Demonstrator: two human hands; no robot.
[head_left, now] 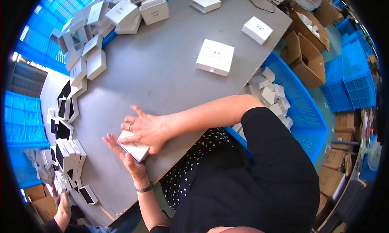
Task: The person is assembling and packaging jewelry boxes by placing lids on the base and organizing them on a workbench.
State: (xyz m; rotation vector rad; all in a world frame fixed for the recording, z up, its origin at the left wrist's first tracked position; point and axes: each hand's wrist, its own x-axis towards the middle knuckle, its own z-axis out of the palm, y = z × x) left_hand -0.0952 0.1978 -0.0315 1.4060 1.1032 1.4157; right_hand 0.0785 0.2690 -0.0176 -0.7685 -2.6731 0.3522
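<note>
On the grey table near its front edge lies a small white box [139, 151], held between my two hands. My right hand [150, 129], with a ring on one finger, rests over the top of the box, its thumb and fingers spread across the lid and far side. Against the box's left and near side sits my left hand [130, 165], fingers stretched along it and the thumb at its near end. The underside of the box is hidden. A dark bracelet circles my left wrist.
White boxes [216, 57] stand on the table [162, 55]. White trays [96, 65] heap at the far left, with dark-faced ones [65, 152] below. A blue crate [306, 115] of small boxes adjoins the right edge. Another person's hand [63, 210] shows lower left.
</note>
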